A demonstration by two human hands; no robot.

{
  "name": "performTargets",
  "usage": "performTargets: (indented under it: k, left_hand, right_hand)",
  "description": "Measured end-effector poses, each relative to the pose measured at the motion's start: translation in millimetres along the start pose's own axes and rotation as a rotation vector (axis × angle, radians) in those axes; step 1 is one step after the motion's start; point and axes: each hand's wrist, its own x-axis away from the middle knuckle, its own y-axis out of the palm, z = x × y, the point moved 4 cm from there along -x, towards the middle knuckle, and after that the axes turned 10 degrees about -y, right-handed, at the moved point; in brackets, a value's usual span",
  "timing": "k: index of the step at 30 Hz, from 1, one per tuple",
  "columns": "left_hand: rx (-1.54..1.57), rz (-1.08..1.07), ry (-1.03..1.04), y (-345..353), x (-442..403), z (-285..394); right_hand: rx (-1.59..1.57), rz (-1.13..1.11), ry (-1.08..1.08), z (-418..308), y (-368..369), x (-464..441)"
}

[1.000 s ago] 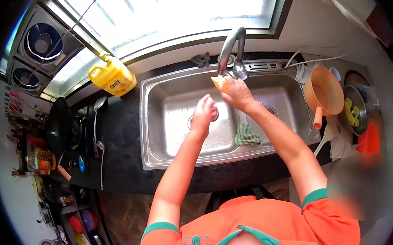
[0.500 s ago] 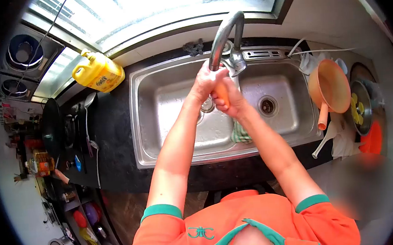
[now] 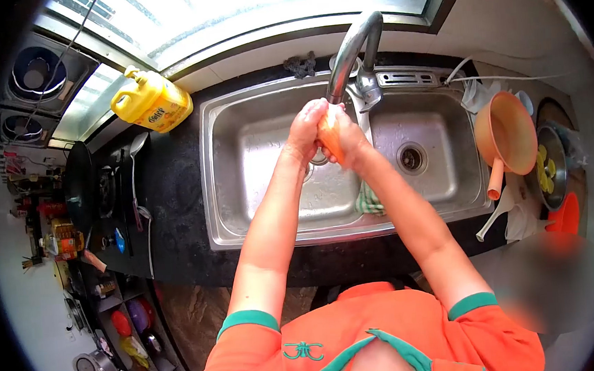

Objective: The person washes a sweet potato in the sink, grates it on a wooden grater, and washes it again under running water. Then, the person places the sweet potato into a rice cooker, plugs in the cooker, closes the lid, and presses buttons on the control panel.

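An orange carrot (image 3: pixel 330 133) is held between my two hands, just under the spout of the curved metal tap (image 3: pixel 340 58). My left hand (image 3: pixel 305 131) is closed around its left side, and my right hand (image 3: pixel 351 145) wraps it from the right. The fingers partly cover the carrot. Both hands are above the left bowl of the steel double sink (image 3: pixel 256 188). Beneath them the left drain is partly hidden. A green and white checked cloth (image 3: pixel 369 200) hangs over the divider near the front.
A yellow pump bottle (image 3: pixel 151 102) stands on the black counter (image 3: pixel 173 187) left of the sink. To the right are an orange long-handled dipper (image 3: pixel 507 133) and a metal bowl (image 3: pixel 553 167) with yellow pieces. A ladle (image 3: pixel 135 152) lies farther left.
My hands have shifted slightly in their hold, and more of the carrot shows between them. The whole view has moved a little; both hands remain under the tap.
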Motion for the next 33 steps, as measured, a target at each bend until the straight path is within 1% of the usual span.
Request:
performTargets:
  k: [1, 4, 5, 8, 9, 12, 13, 15, 16, 17, 20, 21, 24, 25, 28, 29, 32, 33]
  left_hand:
    - [0.011, -0.081, -0.053, -2, 6, -2]
    - [-0.105, -0.015, 0.004, 6, 14, -10]
    - [-0.163, 0.121, 0.172, 3, -1, -21]
    - [-0.802, 0.481, 0.287, -16, -29, -30]
    - [-1.115, 0.571, 0.439, -12, -32, -26]
    - [-0.228, 0.499, 0.088, -23, -37, -44]
    - [0.220, 0.305, -0.015, -13, -31, -42]
    - [0.334, -0.044, -0.104, -16, -16, -35]
    - [0.386, -0.220, -0.150, -4, -1, -25]
    - [0.521, -0.024, -0.161, 4, 9, -22]
    - [0.671, -0.294, -0.169, -19, 10, -41]
    - [0.785, -0.628, -0.088, -19, 8, -45]
    - [0.572, -0.008, -0.116, -7, 27, -38]
    - [0.578, 0.066, -0.108, -6, 24, -40]
    - [0.481, 0.001, -0.165, -17, 18, -43]
    - [0.440, -0.051, -0.170, -19, 19, -43]
    - [0.413, -0.113, -0.209, -29, 7, -43]
    - [0.391, -0.021, -0.170, -27, 2, -44]
  right_hand:
    - [-0.014, -0.048, 0.057, -2, 0, 1]
    - [-0.129, -0.044, 0.140, 1, -10, -5]
    - [-0.128, -0.057, 0.132, 4, -17, -7]
    - [0.096, 0.126, -0.085, 5, -20, -4]
    - [0.048, 0.220, -0.162, 9, -21, -11]
    - [0.480, 0.039, -0.430, 8, -21, -13]
    - [0.384, 0.080, -0.416, 5, -15, -5]
    - [0.055, -0.010, -0.177, -1, -16, 2]
    - [-0.112, -0.054, -0.058, -3, -16, 5]
    - [-0.175, -0.084, 0.017, -5, -17, 5]
    - [-0.403, -0.173, 0.181, 4, -7, -2]
    - [-0.419, -0.171, 0.153, 11, -8, -8]
    - [-0.526, -0.263, 0.213, 21, -7, -17]
    - [-0.560, -0.211, 0.222, 22, -6, -17]
    - [-0.627, -0.263, 0.332, 24, -4, -17]
    - [-0.593, -0.253, 0.364, 25, -4, -18]
    - [-0.477, -0.261, 0.364, 20, -2, -17]
    - [-0.414, -0.214, 0.276, 16, 1, -13]
